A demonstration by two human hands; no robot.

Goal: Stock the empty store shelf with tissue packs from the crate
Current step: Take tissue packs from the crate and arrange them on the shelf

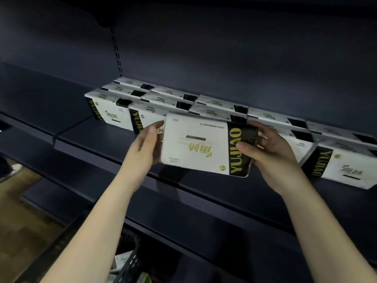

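I hold one tissue pack between both hands, in the air just in front of the dark shelf at about chest level. The pack is white with a black band at its right end, and its gold lettering reads upside down from where I look, so the pack is turned over. It sits slightly tilted, its right end lower than its left.

My left hand grips the pack's left edge: the thumb lies along the near face and the fingers curl behind it, out of sight. My right hand clasps the black band end, the thumb pressed on the front over the gold letters, the fingers wrapped round the far side.

Behind the held pack stand the stocked packs, upright on the shelf in rows that run from the middle of the shelf off to the right edge of view, several rows deep toward the back panel. The nearest of them on the right stands at the shelf's front, touching its neighbours. The left part of the shelf is bare dark board.

Below my forearms a lower shelf juts out, and at the bottom left the dark mesh wall of the crate shows, with pale packs blurred inside. A wooden floor lies to the left.
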